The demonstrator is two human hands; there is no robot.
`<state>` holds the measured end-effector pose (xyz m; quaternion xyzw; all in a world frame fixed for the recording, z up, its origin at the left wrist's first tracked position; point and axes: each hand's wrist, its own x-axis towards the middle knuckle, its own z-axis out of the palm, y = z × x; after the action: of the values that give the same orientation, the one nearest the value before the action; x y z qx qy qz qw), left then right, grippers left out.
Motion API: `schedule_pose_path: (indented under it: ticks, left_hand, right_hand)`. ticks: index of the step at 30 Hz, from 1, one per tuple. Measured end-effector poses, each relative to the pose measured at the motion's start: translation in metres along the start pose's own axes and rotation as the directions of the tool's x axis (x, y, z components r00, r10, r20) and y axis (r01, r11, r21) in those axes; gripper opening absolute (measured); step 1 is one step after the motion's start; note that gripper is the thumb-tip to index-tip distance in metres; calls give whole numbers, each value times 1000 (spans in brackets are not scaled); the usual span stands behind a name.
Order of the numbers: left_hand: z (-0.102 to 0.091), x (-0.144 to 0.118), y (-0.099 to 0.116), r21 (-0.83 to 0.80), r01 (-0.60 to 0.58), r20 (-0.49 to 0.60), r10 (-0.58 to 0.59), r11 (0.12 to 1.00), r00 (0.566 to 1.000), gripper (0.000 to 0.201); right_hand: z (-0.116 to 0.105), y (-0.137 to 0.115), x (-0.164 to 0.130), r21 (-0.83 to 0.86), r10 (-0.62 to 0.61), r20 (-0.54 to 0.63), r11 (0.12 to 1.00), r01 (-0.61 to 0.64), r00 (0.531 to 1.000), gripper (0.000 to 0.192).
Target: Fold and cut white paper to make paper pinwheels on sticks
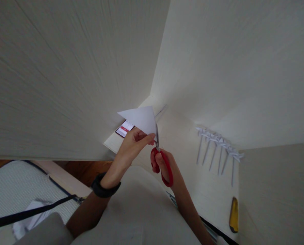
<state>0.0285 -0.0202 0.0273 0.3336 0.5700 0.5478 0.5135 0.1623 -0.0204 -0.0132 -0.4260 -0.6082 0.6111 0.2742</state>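
Paper triangle (141, 119), white, folded flat: held up over the tabletop (208, 190) in my left hand (133, 144), fingers pinched closed on its lower edge, point of the sheet facing left, broad side toward the corner of the walls.

Scissors (162, 160), red handles, steel blades: in my right hand (167, 165), fingers curled through the loops and closed on them. Blades point up and meet the lower right edge of the paper, just beside my left fingertips. How far the blades are parted I cannot tell.

Wristband (104, 187), dark, on my left wrist.

Phone (125, 128), screen lit with a red bar, lying on the tabletop behind the paper, partly hidden by it and by my left hand.

Paper pinwheels (219, 146), white, a row of them with thin stems, laid side by side on the tabletop to the right, well apart from both hands.

Yellow utility knife (234, 214), near the right front edge of the tabletop, below the row of pinwheels.

Slim pale rod or pen (161, 112), on the tabletop beyond the paper, toward the corner; too blurred to identify further.

Black strap (31, 211), running across the lower left, over a pale textured surface.
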Motion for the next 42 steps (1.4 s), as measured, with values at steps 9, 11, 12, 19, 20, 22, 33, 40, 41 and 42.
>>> schedule_pose_path:
  ticks: [9, 11, 12, 19, 20, 22, 33, 40, 41, 42]
  left_hand:
    - [5, -7, 4, 80, -65, -66, 70, 995, 995, 18]
    - [5, -7, 4, 81, -60, -67, 65, 995, 996, 18]
    - [5, -7, 4, 78, -54, -64, 59, 996, 996, 18]
    - [4, -7, 5, 66, -56, -66, 60, 996, 996, 19]
    - [4, -8, 5, 63, -58, -68, 62, 996, 996, 19]
    - [5, -8, 5, 62, -65, -69, 70, 996, 995, 20]
    - [4, -6, 3, 99, -72, -63, 79, 992, 995, 22]
    - [4, -8, 4, 85, -56, -81, 63, 995, 995, 21]
    - [4, -9, 4, 89, -61, -82, 69, 994, 994, 20]
    - [4, -9, 4, 91, -62, -78, 69, 994, 995, 20]
  right_hand:
    - [0, 2, -2, 49, 40, 41, 998, -42, 998, 66]
    - [1, 3, -1, 65, 37, 59, 997, -41, 998, 67]
    - [2, 3, -1, 74, 33, 69, 997, -38, 997, 68]
    - [4, 2, 1, 133, 3, 100, 991, -16, 995, 70]
    - [5, 1, 1, 139, 1, 102, 990, -15, 995, 69]
    - [5, -3, -1, 153, -4, 96, 988, -11, 995, 68]
    - [10, -13, -11, 139, -13, -18, 990, 15, 1000, 58]
    - [8, -1, -4, 143, -18, 32, 990, 13, 999, 59]
    - [8, -1, -4, 146, -22, 37, 989, 17, 999, 59]
    - [8, -1, -5, 146, -25, 39, 989, 19, 999, 60]
